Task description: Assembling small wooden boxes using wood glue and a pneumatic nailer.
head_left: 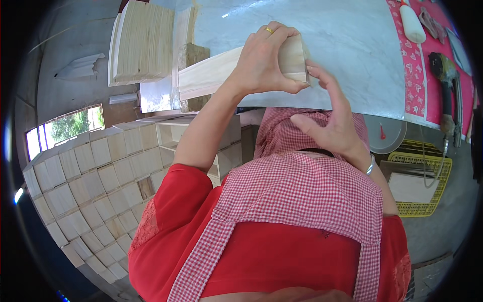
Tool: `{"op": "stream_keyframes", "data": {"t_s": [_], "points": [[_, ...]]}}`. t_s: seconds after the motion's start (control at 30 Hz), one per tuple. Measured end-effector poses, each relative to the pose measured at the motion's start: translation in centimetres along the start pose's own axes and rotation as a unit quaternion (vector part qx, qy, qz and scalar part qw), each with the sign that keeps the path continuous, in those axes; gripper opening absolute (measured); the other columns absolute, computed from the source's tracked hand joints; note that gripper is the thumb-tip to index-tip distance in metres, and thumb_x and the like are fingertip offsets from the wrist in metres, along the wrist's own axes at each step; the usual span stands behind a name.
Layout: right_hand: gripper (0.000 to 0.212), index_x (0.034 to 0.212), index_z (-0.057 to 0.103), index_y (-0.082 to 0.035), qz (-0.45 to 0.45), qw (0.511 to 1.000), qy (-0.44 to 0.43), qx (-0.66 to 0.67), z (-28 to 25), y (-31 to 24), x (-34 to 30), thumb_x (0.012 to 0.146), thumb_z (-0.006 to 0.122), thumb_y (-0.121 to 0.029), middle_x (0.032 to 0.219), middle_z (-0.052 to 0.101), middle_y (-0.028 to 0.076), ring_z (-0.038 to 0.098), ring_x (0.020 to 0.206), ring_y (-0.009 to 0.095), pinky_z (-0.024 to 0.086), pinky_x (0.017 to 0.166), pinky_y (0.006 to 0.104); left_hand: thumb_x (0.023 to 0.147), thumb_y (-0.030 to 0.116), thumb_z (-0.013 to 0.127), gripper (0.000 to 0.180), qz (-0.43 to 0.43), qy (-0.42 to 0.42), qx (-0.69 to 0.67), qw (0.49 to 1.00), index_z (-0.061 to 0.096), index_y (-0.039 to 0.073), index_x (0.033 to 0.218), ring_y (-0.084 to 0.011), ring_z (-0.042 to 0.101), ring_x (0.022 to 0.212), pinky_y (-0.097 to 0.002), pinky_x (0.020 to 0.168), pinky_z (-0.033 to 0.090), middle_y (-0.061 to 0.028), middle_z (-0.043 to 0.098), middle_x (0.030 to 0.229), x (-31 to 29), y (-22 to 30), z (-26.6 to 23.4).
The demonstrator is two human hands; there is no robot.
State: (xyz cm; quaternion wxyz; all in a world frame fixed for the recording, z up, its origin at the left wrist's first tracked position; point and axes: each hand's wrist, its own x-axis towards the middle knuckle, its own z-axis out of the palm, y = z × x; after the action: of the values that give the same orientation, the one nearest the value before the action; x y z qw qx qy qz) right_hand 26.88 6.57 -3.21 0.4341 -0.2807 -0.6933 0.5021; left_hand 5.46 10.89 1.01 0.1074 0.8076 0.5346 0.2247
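Note:
A long pale wooden piece (210, 73), thick and box-like, lies across the near left part of the table; whether it is one box or several boards together I cannot tell. My left hand (265, 58) is clamped over its right part, with the thumb along the near side and the fingers over the far side. A ring shows on that hand. My right hand (334, 113) is beside the right end, thumb and index finger spread wide and nothing between them. Its index fingertip is at the wood's end corner; the other fingers are partly hidden.
Thin boards (146, 43) stand stacked at the far left, near a small wooden block (193, 55). Many wooden boxes (100, 176) are piled at lower left. On the right are a nail gun (445, 75) with a hose, a white bottle (412, 25) and a yellow crate (425, 209).

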Motion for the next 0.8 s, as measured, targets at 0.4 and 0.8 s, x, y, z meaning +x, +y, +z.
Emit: {"op": "stream_keyframes", "data": {"t_s": [0.4,0.8], "points": [[0.005,0.092,0.063,-0.002,0.045,0.946,0.113,-0.299,-11.3,0.8,-2.9,0.089,0.066,-0.003,0.101,0.067,0.013,0.065,0.095,0.028,0.052,0.082,0.0359,0.050,0.033,0.085,0.080,-0.003,0.000,-0.004,1.000,0.057,0.003,0.119,-0.0346,0.057,0.102,-0.0421,0.089,0.047,-0.0138,0.059,0.110,-0.1,0.1,-0.7],[0.062,0.124,0.056,0.007,0.128,0.725,0.100,-0.669,-29.6,6.4,-5.3,0.082,0.075,-0.035,0.111,0.065,0.028,0.061,0.111,0.040,0.047,0.092,0.0414,0.053,0.039,0.082,0.078,-0.027,0.006,0.014,1.000,0.059,0.004,0.119,-0.0329,0.057,0.106,-0.0412,0.090,0.045,-0.0131,0.059,0.114,-0.4,0.2,0.0]]}}
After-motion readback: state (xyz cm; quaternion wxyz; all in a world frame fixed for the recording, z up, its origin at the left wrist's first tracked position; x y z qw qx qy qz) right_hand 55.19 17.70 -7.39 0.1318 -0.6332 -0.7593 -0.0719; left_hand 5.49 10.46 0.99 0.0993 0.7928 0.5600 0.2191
